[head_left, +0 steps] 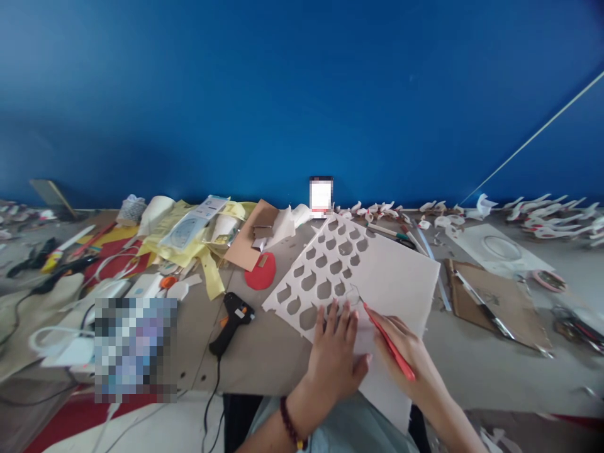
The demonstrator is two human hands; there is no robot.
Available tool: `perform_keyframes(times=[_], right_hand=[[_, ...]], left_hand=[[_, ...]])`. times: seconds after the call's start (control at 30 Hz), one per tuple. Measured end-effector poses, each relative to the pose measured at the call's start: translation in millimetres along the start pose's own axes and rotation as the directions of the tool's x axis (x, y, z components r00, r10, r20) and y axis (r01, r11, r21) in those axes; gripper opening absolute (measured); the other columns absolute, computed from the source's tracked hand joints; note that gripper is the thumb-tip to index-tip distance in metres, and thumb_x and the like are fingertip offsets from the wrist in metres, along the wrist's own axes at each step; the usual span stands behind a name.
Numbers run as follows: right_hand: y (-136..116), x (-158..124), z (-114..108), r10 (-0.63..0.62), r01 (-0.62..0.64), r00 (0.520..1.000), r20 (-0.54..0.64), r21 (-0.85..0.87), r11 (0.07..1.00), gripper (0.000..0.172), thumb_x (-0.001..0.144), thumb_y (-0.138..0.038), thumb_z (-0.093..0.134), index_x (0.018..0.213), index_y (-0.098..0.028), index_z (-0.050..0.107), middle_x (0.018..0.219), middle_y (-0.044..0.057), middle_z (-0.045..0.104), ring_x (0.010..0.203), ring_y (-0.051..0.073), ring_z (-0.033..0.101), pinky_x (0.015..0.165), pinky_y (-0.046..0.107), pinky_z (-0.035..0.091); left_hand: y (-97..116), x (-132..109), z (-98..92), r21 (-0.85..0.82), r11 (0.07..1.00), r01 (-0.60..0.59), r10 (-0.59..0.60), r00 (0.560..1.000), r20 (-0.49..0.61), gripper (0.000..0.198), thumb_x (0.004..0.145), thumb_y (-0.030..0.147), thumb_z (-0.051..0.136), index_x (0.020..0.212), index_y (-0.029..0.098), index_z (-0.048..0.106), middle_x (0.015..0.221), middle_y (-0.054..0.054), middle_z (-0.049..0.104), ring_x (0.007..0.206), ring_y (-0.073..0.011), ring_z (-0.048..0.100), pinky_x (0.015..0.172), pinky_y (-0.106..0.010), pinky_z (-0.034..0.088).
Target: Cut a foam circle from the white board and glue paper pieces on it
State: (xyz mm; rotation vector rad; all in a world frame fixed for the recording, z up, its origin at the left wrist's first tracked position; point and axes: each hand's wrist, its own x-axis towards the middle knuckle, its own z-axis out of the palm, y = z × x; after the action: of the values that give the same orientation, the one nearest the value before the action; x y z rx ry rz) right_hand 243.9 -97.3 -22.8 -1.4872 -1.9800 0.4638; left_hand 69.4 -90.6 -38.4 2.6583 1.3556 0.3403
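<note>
The right hand (406, 346) pinches a slim red pen-like tool (387, 343), its tip on a large white foam sheet (391, 277) lying across the table edge. The left hand (335, 352) lies flat, fingers spread, pinning the sheet just beside the tip. Beyond the tip, rows of drop-shaped holes already fill the sheet's far-left part; nearer and to the right it remains uncut.

Your left hand (336, 352) covers part of the white sheet (396, 277), hiding any cut-outs beneath it; the sheet's near corner is lost behind your right hand (406, 352); the red pen (389, 343) tip is too fine to judge; two patches, by the glue gun (232, 321) and at the wall, are pixelated.
</note>
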Motion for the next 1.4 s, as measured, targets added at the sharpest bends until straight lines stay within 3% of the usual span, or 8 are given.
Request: perform_keyframes(times=[0.33,0.47,0.53,0.7,0.87,0.97,1.2,1.4], right_hand=[[3.1,-10.1,-17.5,0.052,-0.015,0.984,-0.172,0.209,0.978,0.023,0.088,-0.025,0.054,0.109,-0.023,0.063,0.106,0.008,0.067,0.093,0.022,0.065,0.08,0.031,0.053],[20.3,4.6,-21.2,0.193,-0.129,0.972,-0.135,0.381,0.916,0.016,0.087,-0.033,0.056,0.09,-0.021,0.066,0.076,0.004,0.066,0.065,0.017,0.062,0.058,0.027,0.05],[30.0,15.1,-19.4,0.255,-0.175,0.961,-0.11,0.473,0.864,0.016,0.087,-0.034,0.056,0.087,-0.02,0.064,0.062,0.0,0.06,0.058,0.015,0.057,0.057,0.026,0.047],[40.2,45.7,-12.2,0.289,-0.223,0.957,0.02,0.688,0.691,0.024,0.081,-0.038,0.064,0.094,-0.018,0.062,0.069,0.001,0.061,0.056,0.013,0.055,0.052,0.027,0.046],[38.8,68.7,-4.6,0.217,-0.33,0.944,0.25,0.657,0.678,0.025,0.078,-0.04,0.067,0.083,-0.016,0.065,0.055,-0.001,0.057,0.049,0.011,0.05,0.047,0.024,0.042],[37.0,78.2,-1.3,0.208,-0.388,0.914,0.347,0.603,0.698,0.026,0.074,-0.04,0.069,0.084,-0.016,0.066,0.059,0.0,0.06,0.047,0.009,0.048,0.044,0.023,0.039],[32.2,86.6,-4.2,0.155,-0.374,0.896,0.416,0.518,0.77,0.022,0.069,-0.033,0.072,0.086,-0.019,0.068,0.077,0.003,0.069,0.07,0.016,0.061,0.062,0.027,0.048],[41.6,83.0,-2.2,0.139,-0.327,0.91,0.39,0.471,0.82,0.015,0.075,-0.031,0.066,0.082,-0.018,0.069,0.076,0.004,0.069,0.07,0.017,0.06,0.061,0.027,0.046]], left_hand=[[-8.9,-1.2,-0.2,-0.023,0.999,-0.028,0.029,0.999,0.023,0.07,0.089,0.053,0.039,0.146,0.015,0.026,0.155,-0.011,0.021,0.143,-0.032,0.011,0.115,-0.052,0.013],[-21.7,-4.9,-6.1,-0.005,0.995,-0.102,0.103,0.994,0.035,0.068,0.088,0.055,0.043,0.144,0.017,0.031,0.154,-0.012,0.024,0.144,-0.0295,0.01,0.116,-0.048,0.015],[-29.8,-8.0,-7.8,0.007,0.994,-0.113,0.113,0.993,0.034,0.067,0.087,0.056,0.044,0.142,0.019,0.034,0.154,-0.013,0.025,0.144,-0.0297,0.011,0.115,-0.049,0.017],[-48.5,-17.2,-16.8,0.013,0.998,-0.065,0.064,0.997,0.039,0.065,0.084,0.055,0.053,0.139,0.022,0.04,0.151,-0.014,0.03,0.142,-0.03,0.018,0.113,-0.049,0.025],[-63.8,-25.3,-34.1,-0.044,0.997,-0.056,0.06,0.993,0.102,0.055,0.085,0.033,0.058,0.137,0.023,0.041,0.15,-0.012,0.034,0.141,-0.0295,0.023,0.112,-0.051,0.029],[-69.9,-27.7,-38.5,-0.085,0.995,-0.05,0.059,0.993,0.104,0.052,0.086,0.02,0.055,0.136,0.024,0.042,0.151,-0.009,0.032,0.141,-0.0274,0.022,0.113,-0.051,0.028],[-76.4,-28.1,-35.3,-0.114,0.992,-0.051,0.066,0.99,0.124,0.055,0.089,0.011,0.044,0.14,0.029,0.036,0.155,-0.003,0.022,0.143,-0.0239,0.016,0.114,-0.05,0.029],[-86.4,-25.0,-35.2,-0.072,0.997,-0.031,0.04,0.992,0.122,0.067,0.083,-0.002,0.038,0.141,0.033,0.036,0.155,0.001,0.021,0.143,-0.0226,0.014,0.113,-0.048,0.031]])
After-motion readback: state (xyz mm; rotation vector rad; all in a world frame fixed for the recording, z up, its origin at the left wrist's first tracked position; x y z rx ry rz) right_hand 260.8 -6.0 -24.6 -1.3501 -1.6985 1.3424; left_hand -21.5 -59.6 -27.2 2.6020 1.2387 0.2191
